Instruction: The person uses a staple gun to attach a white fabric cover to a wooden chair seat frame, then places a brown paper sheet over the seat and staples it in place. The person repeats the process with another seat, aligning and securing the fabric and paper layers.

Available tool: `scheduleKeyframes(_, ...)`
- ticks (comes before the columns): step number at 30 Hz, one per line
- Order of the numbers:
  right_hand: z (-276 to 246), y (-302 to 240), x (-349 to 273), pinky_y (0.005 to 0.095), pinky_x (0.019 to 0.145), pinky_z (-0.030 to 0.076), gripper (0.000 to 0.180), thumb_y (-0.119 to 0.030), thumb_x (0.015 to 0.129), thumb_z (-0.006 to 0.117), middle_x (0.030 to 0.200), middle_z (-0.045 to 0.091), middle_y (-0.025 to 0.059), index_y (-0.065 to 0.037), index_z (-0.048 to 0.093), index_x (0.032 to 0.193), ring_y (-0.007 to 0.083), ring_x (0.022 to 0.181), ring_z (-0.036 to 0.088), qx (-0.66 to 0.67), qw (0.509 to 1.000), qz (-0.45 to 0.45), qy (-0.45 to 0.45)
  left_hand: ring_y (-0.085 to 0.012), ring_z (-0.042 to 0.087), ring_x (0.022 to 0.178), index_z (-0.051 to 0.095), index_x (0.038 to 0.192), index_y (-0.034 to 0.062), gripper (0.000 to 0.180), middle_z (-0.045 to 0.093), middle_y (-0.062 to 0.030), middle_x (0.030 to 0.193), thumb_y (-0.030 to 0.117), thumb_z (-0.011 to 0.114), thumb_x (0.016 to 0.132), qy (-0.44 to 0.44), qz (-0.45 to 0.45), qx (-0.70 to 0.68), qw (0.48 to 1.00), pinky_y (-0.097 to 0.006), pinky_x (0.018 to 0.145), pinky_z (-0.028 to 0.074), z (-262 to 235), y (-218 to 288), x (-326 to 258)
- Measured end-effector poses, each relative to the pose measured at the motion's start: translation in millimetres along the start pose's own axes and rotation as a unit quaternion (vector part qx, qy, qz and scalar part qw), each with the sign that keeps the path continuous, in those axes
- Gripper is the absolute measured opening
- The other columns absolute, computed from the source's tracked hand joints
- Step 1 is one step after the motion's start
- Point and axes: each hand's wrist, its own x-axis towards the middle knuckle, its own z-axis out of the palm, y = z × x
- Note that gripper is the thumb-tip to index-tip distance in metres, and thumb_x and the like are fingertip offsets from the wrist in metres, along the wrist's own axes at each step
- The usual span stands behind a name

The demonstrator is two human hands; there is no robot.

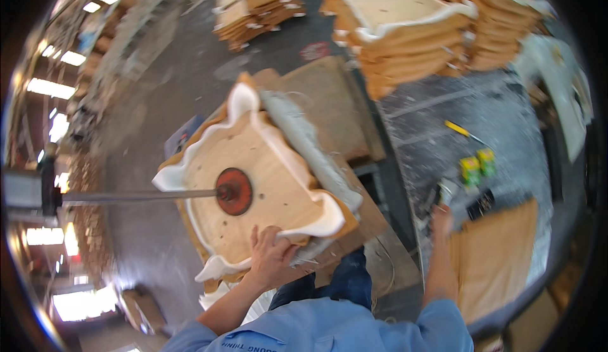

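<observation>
An upside-down seat cushion (259, 155), with a pale wooden board, white padding along its rim and tan cover material beneath, lies tilted in front of me. A dark red disc (234, 191) on a metal rod (139, 195) presses against the board. My left hand (271, 249) is at the cushion's near edge, its fingers bent over the board and padding. My right hand (443, 216), smeared by motion, is over the dark worktable (411, 136) at the right. It touches or nearly touches a silver and dark tool (447, 191), whose kind is unclear; its fingers cannot be made out.
On the worktable are a yellow-handled screwdriver-like tool (457, 129), small yellow-green boxes (470, 169), a black object (481, 205) and folded tan material (497, 257). Tall stacks of similar cushions (405, 48) stand at the far right, with flat tan stacks (256, 10) on the floor beyond.
</observation>
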Motion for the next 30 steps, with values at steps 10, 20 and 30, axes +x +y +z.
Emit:
scheduleKeyframes(10,21.2,11.5,100.9,0.0513,0.105,0.051,0.077,-0.028,0.077,0.078,0.131,0.068,0.0323,0.01,0.058,0.142,0.0462,0.124,0.065,-0.064,0.997,-0.039,0.012,-0.0323,0.056,0.135,0.074,0.097,0.0158,0.018,0.06,-0.0106,0.134,0.027,0.084,0.087,-0.037,-0.002,0.033,0.999,-0.067,0.123,0.028,-0.4,-2.7,-29.4)
scheduleKeyframes(20,13.7,4.4,-35.8,0.0486,0.092,0.056,0.065,-0.019,0.08,0.084,0.12,0.072,0.023,0.008,0.058,0.133,0.0407,0.105,0.07,0.107,0.945,-0.236,0.199,-0.0409,0.043,0.149,0.075,0.127,0.0209,0.045,0.051,-0.0158,0.153,0.04,0.084,0.087,-0.058,0.049,-0.015,0.997,-0.069,0.124,0.022,-29.0,-10.9,-62.4)
scheduleKeyframes(30,-32.9,-35.7,-294.2,0.0272,0.06,0.048,0.036,-0.013,0.093,0.084,0.094,0.068,0.0005,-0.003,0.068,0.123,0.0087,0.071,0.059,0.326,0.907,-0.204,-0.17,-0.0364,0.048,0.136,0.069,0.109,0.0133,0.034,0.054,-0.0136,0.133,0.031,0.084,0.084,0.055,0.109,-0.041,0.992,-0.07,0.122,0.024,13.0,-24.3,-27.9)
